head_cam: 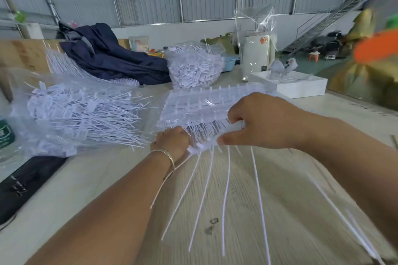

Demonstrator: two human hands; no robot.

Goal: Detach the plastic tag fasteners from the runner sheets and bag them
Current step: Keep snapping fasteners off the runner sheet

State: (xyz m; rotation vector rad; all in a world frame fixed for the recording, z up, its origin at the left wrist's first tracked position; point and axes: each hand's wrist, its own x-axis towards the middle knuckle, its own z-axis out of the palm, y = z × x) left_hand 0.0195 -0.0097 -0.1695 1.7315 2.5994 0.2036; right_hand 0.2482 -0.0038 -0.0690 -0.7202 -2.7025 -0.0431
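A white runner sheet (206,103) of plastic tag fasteners lies on the table in front of me, its long thin tails (226,189) fanning toward me. My left hand (172,142) grips the sheet's near left edge, fingers curled round the fastener heads. My right hand (262,120) pinches a bunch of fasteners at the near right edge, thumb below and fingers curled above. To the left lies a clear plastic bag (71,118) filled with loose white fasteners. A second full clear bag (196,66) stands farther back.
More runner sheets (64,64) lean beside a dark blue cloth (112,58) at the back left. A white box (301,86) and a wrapped white cylinder (256,54) stand at the back right. A black pouch (28,183) lies at the near left.
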